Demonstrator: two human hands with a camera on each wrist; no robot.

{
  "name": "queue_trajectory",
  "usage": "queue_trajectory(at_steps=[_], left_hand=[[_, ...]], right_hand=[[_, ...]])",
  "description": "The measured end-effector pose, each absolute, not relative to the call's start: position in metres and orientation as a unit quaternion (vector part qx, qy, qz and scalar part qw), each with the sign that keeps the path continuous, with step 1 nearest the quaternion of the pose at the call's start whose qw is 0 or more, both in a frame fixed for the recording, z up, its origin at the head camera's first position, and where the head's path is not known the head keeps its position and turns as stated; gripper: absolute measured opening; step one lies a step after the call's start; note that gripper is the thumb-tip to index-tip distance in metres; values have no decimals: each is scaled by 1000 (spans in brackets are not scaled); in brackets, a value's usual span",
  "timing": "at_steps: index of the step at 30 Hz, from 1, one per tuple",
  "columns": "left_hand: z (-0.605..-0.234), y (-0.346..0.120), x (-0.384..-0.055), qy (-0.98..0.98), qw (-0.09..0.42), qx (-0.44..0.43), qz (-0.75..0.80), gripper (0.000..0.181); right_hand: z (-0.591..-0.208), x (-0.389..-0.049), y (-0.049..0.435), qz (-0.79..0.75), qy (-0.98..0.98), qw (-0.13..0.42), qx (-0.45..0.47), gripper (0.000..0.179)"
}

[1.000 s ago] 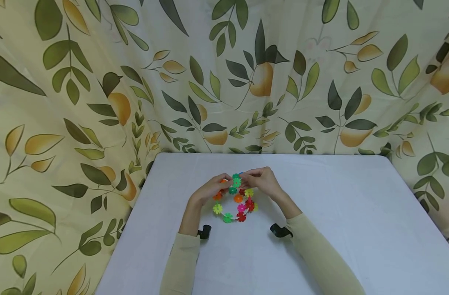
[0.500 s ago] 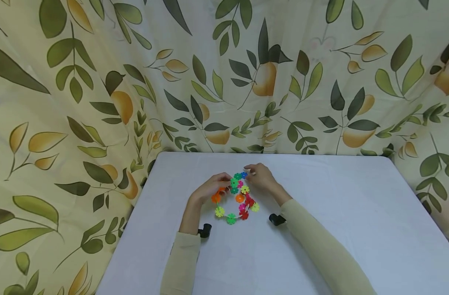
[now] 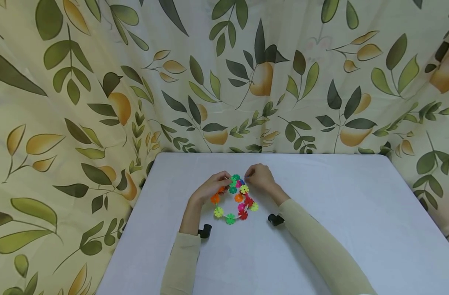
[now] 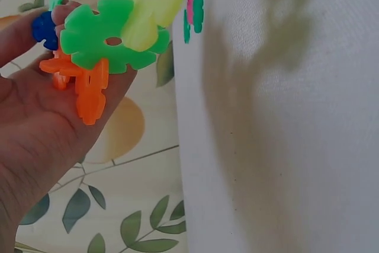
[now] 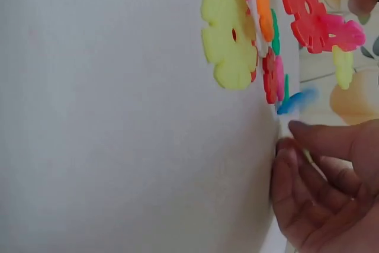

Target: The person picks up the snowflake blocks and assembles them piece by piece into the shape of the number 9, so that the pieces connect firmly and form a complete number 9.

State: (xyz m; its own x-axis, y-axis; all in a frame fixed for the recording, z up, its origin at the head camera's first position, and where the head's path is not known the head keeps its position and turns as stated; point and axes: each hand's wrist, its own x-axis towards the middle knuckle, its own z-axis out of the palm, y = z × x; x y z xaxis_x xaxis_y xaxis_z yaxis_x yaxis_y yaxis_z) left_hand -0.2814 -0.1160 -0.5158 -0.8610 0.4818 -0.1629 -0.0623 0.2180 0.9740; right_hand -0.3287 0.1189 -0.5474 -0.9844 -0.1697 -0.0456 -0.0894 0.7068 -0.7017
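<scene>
One loop [image 3: 239, 198]: joined flower-shaped plastic pieces, set between my hands and trailing back toward me above the white table [image 3: 339, 229].
Left hand [image 3: 211, 187]: gripping the loop at its far left side, orange pieces lying against my palm.
Right hand [image 3: 260, 179]: thumb and fingertips drawn close together, just right of the loop's far end; whether anything thin sits between them, I cannot tell.
Blurred blue piece [image 5: 294, 103]: at the loop's far right, just beside my right thumb, apart from it by a small gap.
Nearer hand to that blue: my right.
Lie of the loop: roughly round, no strong long axis, running from my fingers to a green piece [image 3: 230, 219] closest to me.
Deciding relation, as I judge it: that short leftward gap from right fingertips to blue.
</scene>
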Motion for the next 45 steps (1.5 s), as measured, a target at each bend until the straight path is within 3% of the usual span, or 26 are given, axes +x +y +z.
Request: queue_trajectory(at_steps=[7,13,18,31,38,45], left_hand=[[-518,-118,-281,745,227,133,613,22],[-518,-118,-281,739,231,134,618,20],[-519,-117,-282,737,235,128,620,19],[-519,-116,-283,734,231,115,628,28],[-518,-115,-282,724,237,110,639,23],[-518,-115,-283,722,236,100,643,27]], right_hand=[[-550,-326,112,-364,923,65,-104,29],[-546,-326,109,-324,934,99,-113,14],[-546,-326,112,-317,937,92,-117,7],[-544,-325,120,-348,925,95,-120,18],[-546,-323,128,-409,906,71,-81,17],[-543,-312,128,-464,881,2,-96,11]])
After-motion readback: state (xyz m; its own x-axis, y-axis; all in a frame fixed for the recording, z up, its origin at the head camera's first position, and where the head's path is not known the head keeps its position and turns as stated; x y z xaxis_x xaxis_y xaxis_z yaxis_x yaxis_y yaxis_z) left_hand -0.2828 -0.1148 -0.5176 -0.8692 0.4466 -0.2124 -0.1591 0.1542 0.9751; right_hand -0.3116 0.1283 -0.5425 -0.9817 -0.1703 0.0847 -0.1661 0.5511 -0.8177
